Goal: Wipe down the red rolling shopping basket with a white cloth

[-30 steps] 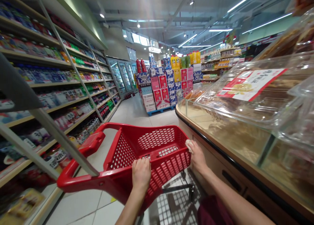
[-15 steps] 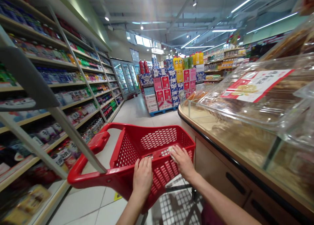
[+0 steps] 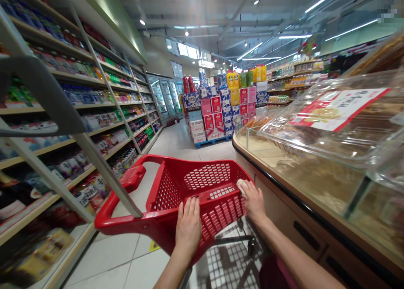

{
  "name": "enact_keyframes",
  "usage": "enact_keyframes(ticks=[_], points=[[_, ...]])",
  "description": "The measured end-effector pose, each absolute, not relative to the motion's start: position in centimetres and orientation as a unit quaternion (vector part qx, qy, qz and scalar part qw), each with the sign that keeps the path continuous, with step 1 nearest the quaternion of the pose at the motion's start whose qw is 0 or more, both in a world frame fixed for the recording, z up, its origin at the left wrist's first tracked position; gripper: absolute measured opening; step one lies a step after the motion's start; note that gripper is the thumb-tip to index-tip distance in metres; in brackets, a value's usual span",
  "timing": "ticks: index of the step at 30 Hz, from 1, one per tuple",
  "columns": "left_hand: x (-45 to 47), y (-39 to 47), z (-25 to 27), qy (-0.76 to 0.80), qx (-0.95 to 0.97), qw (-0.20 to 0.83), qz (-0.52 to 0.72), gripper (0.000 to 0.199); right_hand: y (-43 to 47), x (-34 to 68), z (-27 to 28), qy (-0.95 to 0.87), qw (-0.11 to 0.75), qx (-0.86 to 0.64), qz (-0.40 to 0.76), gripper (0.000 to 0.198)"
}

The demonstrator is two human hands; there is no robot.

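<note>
A red plastic shopping cart [image 3: 158,221] with perforated basket walls stands sideways in front of me. My left hand [image 3: 188,224] lies over its near rim, fingers together and hooked over the edge, fingertips partly hidden inside. At the basket's right front corner, my right hand [image 3: 255,202] presses a crumpled white cloth [image 3: 241,187] against the rim. The cloth is partly covered by the fingers, so whether it is fabric or paper is hard to tell. Through the slots the basket floor shows.
Drink shelves [image 3: 104,83] line the left side, with a grey-handled metal frame [image 3: 104,171] close by. On the right, a glass-edged counter [image 3: 271,171] holds clear plastic food boxes [image 3: 344,112]. Stacked cartons [image 3: 214,116] stand on a blue pallet ahead; fridges [image 3: 164,95] are beyond.
My right hand has slid right along the near rim to the corner with the white cloth. My left hand stays on the rim. The view has shifted slightly.
</note>
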State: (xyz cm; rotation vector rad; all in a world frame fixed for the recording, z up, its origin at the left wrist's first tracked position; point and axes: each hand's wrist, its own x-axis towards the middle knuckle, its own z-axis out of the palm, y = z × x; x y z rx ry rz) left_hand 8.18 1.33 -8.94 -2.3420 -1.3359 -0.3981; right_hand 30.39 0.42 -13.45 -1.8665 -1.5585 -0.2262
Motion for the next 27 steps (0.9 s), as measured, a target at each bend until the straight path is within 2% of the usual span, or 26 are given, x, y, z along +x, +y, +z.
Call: enact_keyframes(ticks=[5, 11, 15, 18, 22, 27], points=[[7.9, 1.0, -8.7, -0.476, -0.839, 0.218, -0.147, 0.047, 0.6, 28.2, -13.6, -0.698, 0.352, -0.61, -0.129, 0.055], [6.9, 0.3, -8.7, -0.5, -0.819, 0.231, -0.16, 0.05, 1.0, 28.4, -13.6, -0.611, 0.36, -0.692, -0.136, 0.05], [6.8, 0.2, -8.3, -0.468, -0.838, 0.222, -0.173, 0.049, 1.0, 24.6, -13.3, -0.704, 0.376, -0.586, -0.142, 0.052], [4.4, -0.2, -6.9, -0.424, -0.842, 0.236, -0.237, 0.047, 0.8, 24.5, -13.3, -0.71, 0.366, -0.586, -0.137, 0.055], [-0.4, -0.8, -4.7, -0.527, -0.695, 0.281, -0.4, 0.053, 1.0, 26.8, -13.6, -0.651, 0.374, -0.648, -0.125, 0.051], [-2.8, 0.4, -4.7, -0.598, -0.666, 0.29, -0.339, 0.059, 1.6, 17.8, -11.0, -0.717, 0.426, -0.543, -0.1, 0.045]])
